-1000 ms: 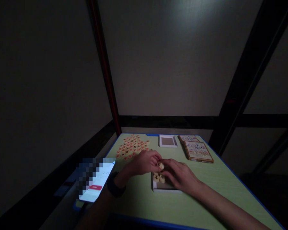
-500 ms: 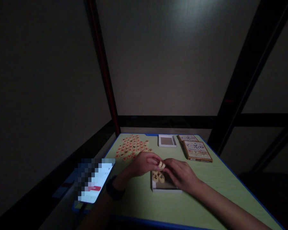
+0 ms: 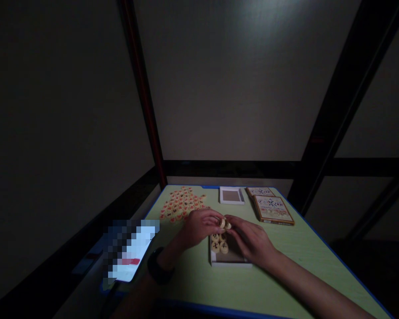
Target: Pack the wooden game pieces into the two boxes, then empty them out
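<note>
Two round xiangqi pieces [image 3: 222,223] are pinched between the fingertips of my left hand [image 3: 201,225] and my right hand [image 3: 252,239], one piece at each hand. They are tilted on edge and close together. Below them lies a shallow white box tray [image 3: 231,264] with a brown-grey floor. Several pale pieces with black characters [image 3: 215,246] rest flat in its left part. My hands cover the far part of the tray. A dark band [image 3: 160,266] is on my left wrist.
Many loose xiangqi pieces [image 3: 182,204], red and black, spread over the table's far left. An empty white tray [image 3: 232,196] stands at the back. Two printed boxes [image 3: 274,208] lie far right. A lit phone or tablet [image 3: 138,252] is at the left edge of the green table [image 3: 306,252].
Both hands have risen slightly, and the two pieces between the fingertips have turned and moved a little upward. More of the pieces in the tray now show.
</note>
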Tool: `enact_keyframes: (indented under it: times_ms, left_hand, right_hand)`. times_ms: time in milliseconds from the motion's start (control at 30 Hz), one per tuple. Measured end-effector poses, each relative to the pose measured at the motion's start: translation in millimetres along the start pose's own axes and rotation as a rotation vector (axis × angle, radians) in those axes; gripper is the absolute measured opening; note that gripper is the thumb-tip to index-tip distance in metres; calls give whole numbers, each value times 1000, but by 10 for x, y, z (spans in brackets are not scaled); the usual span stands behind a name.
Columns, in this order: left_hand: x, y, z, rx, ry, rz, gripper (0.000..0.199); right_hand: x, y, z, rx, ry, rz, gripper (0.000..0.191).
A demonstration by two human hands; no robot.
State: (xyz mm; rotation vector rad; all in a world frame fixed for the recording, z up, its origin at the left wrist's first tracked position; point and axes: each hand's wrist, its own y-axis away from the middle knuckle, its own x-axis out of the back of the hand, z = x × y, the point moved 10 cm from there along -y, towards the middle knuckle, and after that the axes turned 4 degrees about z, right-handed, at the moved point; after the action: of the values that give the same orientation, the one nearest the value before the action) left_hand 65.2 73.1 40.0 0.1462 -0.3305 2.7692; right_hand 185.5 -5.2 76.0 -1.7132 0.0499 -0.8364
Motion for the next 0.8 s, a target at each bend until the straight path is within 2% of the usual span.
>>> enact_keyframes:
  times_ms: [133,267,400,633,800]
  left_hand:
    - [8,24,85,-59,-42,52,30]
    - [-21,31,11,7,30,56,40]
    - [-12,28,-53,42,80,69,42]
    - [-62,35,-112,59,80,-6,42]
    - [-96,58,-115,67,39,-28,40]
  right_hand:
    - [16,-2,-26,24,4,28,35]
    - [47,8,-40,21,5,71,35]
    - [49,15,-46,10,-2,78,39]
    - [0,27,-64,42,9,27,45]
    - [12,26,-86,61,39,15,41]
